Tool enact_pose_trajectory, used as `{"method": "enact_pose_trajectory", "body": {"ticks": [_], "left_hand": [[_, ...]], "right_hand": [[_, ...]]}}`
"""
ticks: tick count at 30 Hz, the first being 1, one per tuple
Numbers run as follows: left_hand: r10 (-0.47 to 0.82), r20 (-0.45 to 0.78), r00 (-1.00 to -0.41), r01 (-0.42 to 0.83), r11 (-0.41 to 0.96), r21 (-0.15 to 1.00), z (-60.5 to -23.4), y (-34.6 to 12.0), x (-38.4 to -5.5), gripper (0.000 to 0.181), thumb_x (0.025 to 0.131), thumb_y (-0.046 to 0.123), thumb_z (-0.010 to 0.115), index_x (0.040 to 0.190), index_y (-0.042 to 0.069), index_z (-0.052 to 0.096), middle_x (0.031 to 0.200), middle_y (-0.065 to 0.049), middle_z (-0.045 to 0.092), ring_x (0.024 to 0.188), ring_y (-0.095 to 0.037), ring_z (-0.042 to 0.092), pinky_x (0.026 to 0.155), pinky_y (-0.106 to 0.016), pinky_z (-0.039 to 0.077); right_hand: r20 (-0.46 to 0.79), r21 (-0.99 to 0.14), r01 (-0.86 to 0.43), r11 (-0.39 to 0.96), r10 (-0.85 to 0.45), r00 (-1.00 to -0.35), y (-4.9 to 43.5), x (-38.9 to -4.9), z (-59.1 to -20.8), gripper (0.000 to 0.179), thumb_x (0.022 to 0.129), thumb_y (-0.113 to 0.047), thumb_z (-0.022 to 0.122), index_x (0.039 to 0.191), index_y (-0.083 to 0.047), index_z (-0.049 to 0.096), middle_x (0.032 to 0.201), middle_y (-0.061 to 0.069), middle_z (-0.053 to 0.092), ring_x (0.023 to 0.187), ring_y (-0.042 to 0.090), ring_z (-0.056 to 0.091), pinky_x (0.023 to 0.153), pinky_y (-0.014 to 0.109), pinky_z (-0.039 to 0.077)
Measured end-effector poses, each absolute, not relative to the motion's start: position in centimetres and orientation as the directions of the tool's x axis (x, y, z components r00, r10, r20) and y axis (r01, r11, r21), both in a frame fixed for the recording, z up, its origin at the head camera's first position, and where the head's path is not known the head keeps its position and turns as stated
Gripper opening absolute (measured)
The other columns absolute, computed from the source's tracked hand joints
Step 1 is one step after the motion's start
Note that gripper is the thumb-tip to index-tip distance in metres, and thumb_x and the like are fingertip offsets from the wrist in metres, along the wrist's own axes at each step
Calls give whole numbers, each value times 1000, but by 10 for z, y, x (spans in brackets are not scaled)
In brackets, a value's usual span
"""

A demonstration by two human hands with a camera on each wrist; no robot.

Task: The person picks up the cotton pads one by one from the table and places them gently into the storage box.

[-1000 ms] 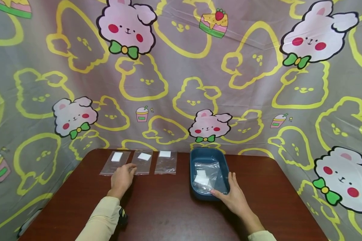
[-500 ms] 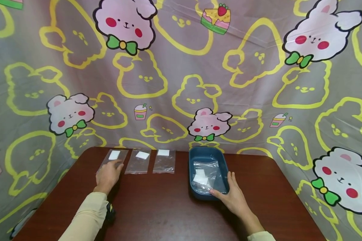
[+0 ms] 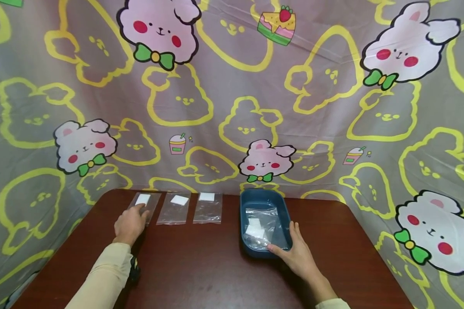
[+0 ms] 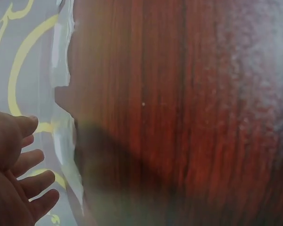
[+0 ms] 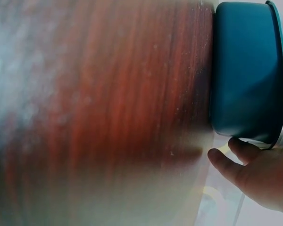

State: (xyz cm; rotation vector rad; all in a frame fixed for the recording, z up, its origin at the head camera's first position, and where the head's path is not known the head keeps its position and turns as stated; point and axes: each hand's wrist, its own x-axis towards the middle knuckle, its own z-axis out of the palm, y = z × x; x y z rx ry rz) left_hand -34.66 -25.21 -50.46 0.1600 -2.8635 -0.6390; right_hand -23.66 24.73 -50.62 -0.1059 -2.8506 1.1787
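My left hand (image 3: 130, 224) reaches over the leftmost clear zip bag (image 3: 153, 200), fingertips close to the white piece (image 3: 142, 198) inside it. In the left wrist view that hand (image 4: 14, 174) has its fingers spread and nothing between them. A blue plastic tub (image 3: 260, 197) stands right of centre. At its near right corner my right hand (image 3: 303, 259) grips the rim, thumb over the edge and fingers along the outer side. The right wrist view shows the hand (image 5: 262, 183) beside the tub's wall (image 5: 247, 66). Inside the tub lies clear bagging (image 3: 270, 216) with white pieces (image 3: 256, 231).
Two more clear zip bags, a middle one (image 3: 172, 214) and a right one (image 3: 207, 212), lie flat in a row, each with a white piece. They rest on the brown table (image 3: 201, 266). A patterned curtain (image 3: 224, 86) hangs around the back and sides.
My left hand has moved left, from beside the middle bag to over the leftmost one. The right hand keeps its place on the tub. The head view has shifted slightly.
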Motion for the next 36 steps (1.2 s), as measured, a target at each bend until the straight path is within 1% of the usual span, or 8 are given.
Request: {"method": "enact_pose_trajectory", "body": {"ticks": [7, 15, 18, 22, 24, 29, 36], "left_hand": [[-144, 132, -981, -74, 898, 433, -510, -256, -351, 43, 101, 21, 59, 138, 0, 55, 124, -35, 59, 100, -55, 62, 70, -62, 50], [-142, 73, -987, -100, 907, 410, -518, -265, -355, 38, 102, 18, 57, 137, 4, 54, 125, -35, 58, 99, -55, 61, 67, -62, 50], [-142, 96, -985, -91, 909, 406, -521, -269, -357, 36, 102, 16, 56, 135, 3, 56, 124, -35, 58, 101, -55, 60, 69, -64, 50], [-134, 135, -982, -71, 917, 393, -522, -272, -361, 34, 101, 14, 57, 131, -1, 56, 126, -34, 54, 110, -53, 55, 74, -67, 48], [-133, 125, -983, -75, 919, 386, -522, -273, -361, 35, 101, 13, 57, 132, -3, 55, 126, -33, 53, 112, -52, 54, 75, -67, 48], [-147, 74, -986, -109, 921, 374, -524, -273, -360, 37, 102, 14, 55, 134, -4, 53, 125, -36, 55, 106, -54, 58, 74, -65, 50], [-145, 101, -984, -101, 930, 353, -528, -272, -364, 38, 102, 15, 56, 134, -6, 56, 127, -36, 56, 106, -55, 59, 75, -64, 50]], "right_hand": [[19, -708, 50, 704, 90, -996, 248, -236, -507, 119, 81, -56, 79, 158, 4, 12, 164, 28, 4, 147, 49, 14, 113, 63, 21], [30, -716, 40, 697, 88, -996, 245, -236, -509, 118, 81, -55, 79, 158, 4, 13, 164, 28, 5, 147, 49, 15, 112, 64, 23], [25, -714, 45, 698, 90, -996, 244, -236, -510, 118, 81, -56, 79, 158, 4, 13, 164, 28, 5, 147, 49, 15, 112, 64, 23], [35, -714, 40, 699, 93, -995, 244, -236, -510, 117, 81, -54, 80, 158, 4, 14, 163, 28, 6, 147, 49, 16, 112, 64, 23], [40, -712, 37, 701, 94, -995, 244, -236, -510, 116, 81, -54, 80, 158, 4, 15, 163, 28, 7, 147, 49, 17, 112, 64, 23], [31, -705, 42, 708, 90, -995, 244, -235, -509, 117, 81, -55, 79, 158, 4, 15, 163, 28, 7, 146, 49, 17, 112, 64, 24], [28, -705, 45, 708, 91, -995, 245, -236, -506, 116, 81, -55, 79, 158, 3, 14, 164, 27, 6, 147, 48, 16, 112, 64, 23]]}}
